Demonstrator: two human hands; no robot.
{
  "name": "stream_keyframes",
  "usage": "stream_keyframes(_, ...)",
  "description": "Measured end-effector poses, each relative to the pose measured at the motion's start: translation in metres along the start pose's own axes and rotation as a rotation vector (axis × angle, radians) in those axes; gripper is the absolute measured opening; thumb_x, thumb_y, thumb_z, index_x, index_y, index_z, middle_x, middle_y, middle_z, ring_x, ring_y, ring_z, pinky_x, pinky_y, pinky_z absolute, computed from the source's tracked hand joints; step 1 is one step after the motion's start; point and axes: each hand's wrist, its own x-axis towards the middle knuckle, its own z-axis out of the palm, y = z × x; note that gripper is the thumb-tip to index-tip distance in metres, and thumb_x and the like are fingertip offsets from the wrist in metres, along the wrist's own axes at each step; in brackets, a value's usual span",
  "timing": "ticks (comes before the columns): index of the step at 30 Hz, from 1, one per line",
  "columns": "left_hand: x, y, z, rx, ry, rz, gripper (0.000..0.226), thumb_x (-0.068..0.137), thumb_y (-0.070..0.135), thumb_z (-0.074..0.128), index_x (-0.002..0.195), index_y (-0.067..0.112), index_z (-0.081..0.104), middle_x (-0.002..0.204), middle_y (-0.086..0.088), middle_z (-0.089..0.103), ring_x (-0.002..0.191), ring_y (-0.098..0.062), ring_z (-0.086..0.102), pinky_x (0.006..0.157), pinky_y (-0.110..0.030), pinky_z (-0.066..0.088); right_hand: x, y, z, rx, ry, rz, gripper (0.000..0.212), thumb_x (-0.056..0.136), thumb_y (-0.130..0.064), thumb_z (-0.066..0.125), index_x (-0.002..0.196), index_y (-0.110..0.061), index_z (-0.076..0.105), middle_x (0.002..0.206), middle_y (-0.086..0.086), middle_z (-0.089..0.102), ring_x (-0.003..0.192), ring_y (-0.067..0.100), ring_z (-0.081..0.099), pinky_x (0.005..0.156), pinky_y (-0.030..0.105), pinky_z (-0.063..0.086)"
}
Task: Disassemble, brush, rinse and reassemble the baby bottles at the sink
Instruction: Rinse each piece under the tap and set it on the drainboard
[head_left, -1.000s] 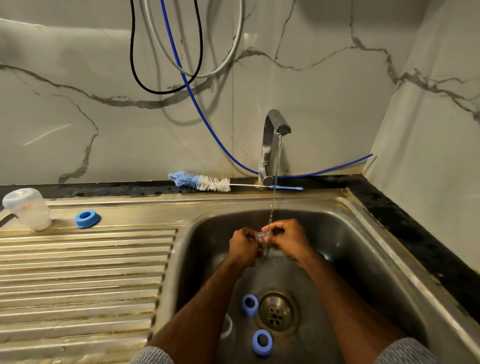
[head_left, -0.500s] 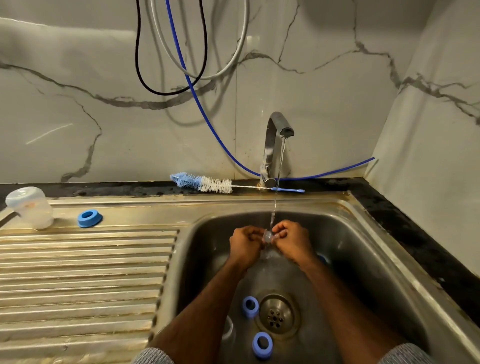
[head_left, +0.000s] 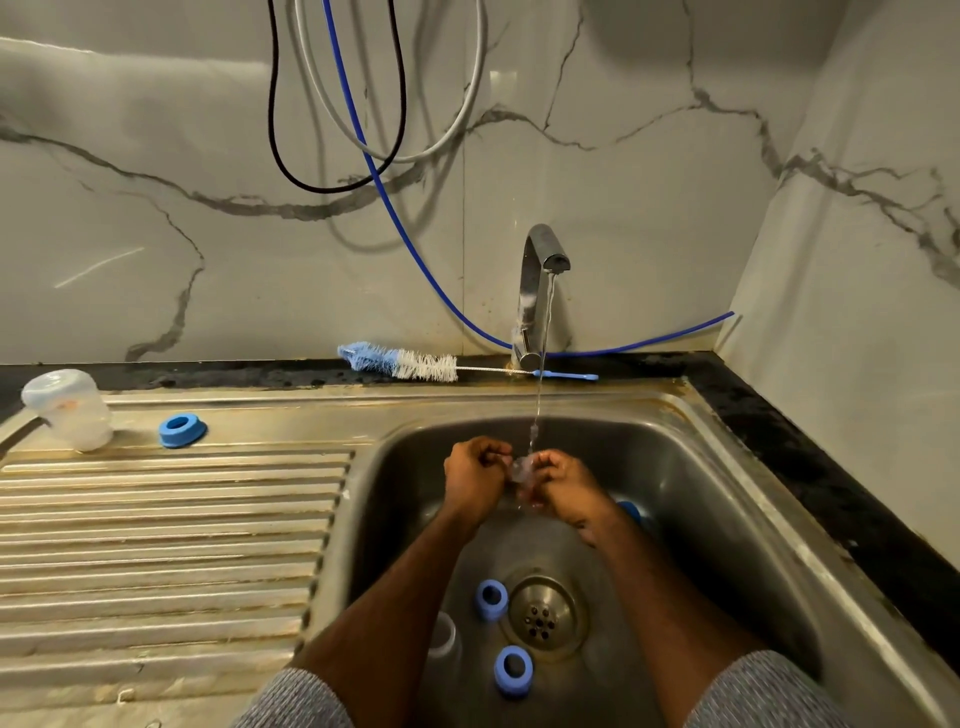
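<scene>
A person stands at a steel sink (head_left: 727, 467), both forearms reaching in from the bottom of the frame to the middle. The main risk: the small clear part (head_left: 521, 467) pinched between the two hands is wet and slippery, so it could slip out under the stream of water (head_left: 540, 384) and drop toward the drain (head_left: 543, 613) in the lower middle. Splashing off the knuckles could also wet the grey sleeves.

The left hand (head_left: 475, 475) is curled into a loose fist, fingertips pinching one edge of the clear part. The right hand (head_left: 563, 483) is likewise curled, gripping its other side. The part is probably a silicone teat, though it is too small and blurred to be sure.

Water runs from the tap (head_left: 540, 275) at centre straight onto the hands. Two blue rings (head_left: 491, 600) lie in the basin beside the drain, with a clear bottle (head_left: 444, 636) partly hidden behind the left forearm. At left, on the draining board, stand a capped bottle piece (head_left: 70, 410) and another blue ring (head_left: 182, 430). The bottle brush (head_left: 405, 364) lies on the ledge behind the sink, untouched.
</scene>
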Motion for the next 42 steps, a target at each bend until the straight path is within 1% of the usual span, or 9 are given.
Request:
stream_keyframes(3,-0.007,0.005,-0.006,0.017,0.001,-0.01,0.025,0.089,-0.006,0.061,0.102,0.011,0.074,0.091,-0.005,0.075,0.088,-0.018,0.073,0.08,-0.032,0.062,-0.007,-0.003,0.002,0.265,-0.092,-0.005,0.021,0.091,-0.008,0.068,0.111,-0.015,0.07,0.107,0.01,0.075,0.102,0.026,0.071,0.093,0.04,0.058)
stream_keyframes(7,-0.018,0.009,-0.013,0.049,-0.055,-0.022,0.023,0.089,-0.003,0.064,0.099,0.014,0.074,0.091,-0.005,0.075,0.088,-0.019,0.074,0.079,-0.032,0.062,-0.01,-0.005,0.005,0.368,-0.136,0.02,0.02,0.094,-0.008,0.065,0.114,-0.011,0.065,0.101,0.009,0.077,0.093,0.022,0.075,0.079,0.035,0.058)
stream_keyframes(13,-0.029,0.023,-0.035,0.213,-0.066,0.082,0.021,0.088,0.002,0.068,0.086,0.022,0.073,0.08,0.001,0.074,0.077,-0.012,0.072,0.078,-0.03,0.061,-0.012,-0.019,0.006,0.205,-0.111,-0.011,0.025,0.102,-0.004,0.047,0.115,-0.018,0.062,0.109,0.007,0.073,0.098,0.02,0.072,0.087,0.036,0.056)
stream_keyframes(16,-0.029,0.033,-0.053,0.331,-0.044,0.14,0.015,0.088,0.008,0.069,0.083,0.021,0.074,0.077,0.002,0.074,0.073,-0.01,0.069,0.078,-0.032,0.06,-0.013,-0.019,0.007,-0.186,0.0,-0.153,0.022,0.095,-0.003,0.055,0.1,-0.023,0.064,0.096,0.006,0.072,0.089,0.021,0.071,0.087,0.042,0.057)
stream_keyframes(20,-0.033,0.046,-0.094,0.547,-0.113,0.271,0.007,0.095,0.016,0.066,0.093,0.017,0.073,0.088,0.004,0.071,0.08,-0.002,0.065,0.07,-0.016,0.048,-0.016,-0.018,0.021,-0.644,0.077,-0.322,0.014,0.083,-0.012,0.062,0.081,-0.026,0.065,0.083,-0.003,0.067,0.079,0.015,0.064,0.079,0.039,0.058)
stream_keyframes(27,-0.035,0.043,-0.178,0.625,-0.039,0.234,0.006,0.095,0.015,0.068,0.095,0.017,0.073,0.091,0.004,0.071,0.084,-0.008,0.065,0.078,-0.023,0.054,-0.034,-0.035,0.053,-0.74,-0.006,-0.479,0.022,0.089,-0.014,0.063,0.106,-0.021,0.074,0.105,-0.004,0.063,0.105,0.013,0.058,0.092,0.024,0.044)
stream_keyframes(33,-0.037,0.033,-0.249,0.618,0.032,0.18,0.006,0.093,0.013,0.071,0.089,0.017,0.072,0.086,0.004,0.071,0.079,-0.009,0.066,0.079,-0.028,0.056,-0.05,-0.068,0.1,-0.605,0.162,-0.688,0.01,0.088,-0.016,0.066,0.096,-0.021,0.068,0.095,-0.001,0.067,0.087,0.016,0.061,0.075,0.024,0.045)
stream_keyframes(39,-0.038,0.014,-0.311,0.577,0.142,0.041,0.003,0.095,0.016,0.069,0.095,0.015,0.071,0.089,0.001,0.068,0.077,-0.006,0.063,0.073,-0.021,0.055,-0.058,-0.128,0.187,-0.659,0.048,-0.782,0.013,0.092,-0.021,0.059,0.103,-0.022,0.066,0.103,-0.001,0.065,0.091,0.016,0.058,0.077,0.029,0.048)
stream_keyframes(42,-0.033,0.009,-0.329,0.575,0.198,0.012,0.008,0.094,0.016,0.071,0.092,0.01,0.075,0.091,-0.007,0.072,0.078,-0.018,0.068,0.083,-0.036,0.058,-0.052,-0.152,0.227,-0.687,0.069,-0.754,0.014,0.095,-0.023,0.054,0.102,-0.021,0.066,0.105,0.001,0.066,0.091,0.019,0.058,0.073,0.029,0.045)
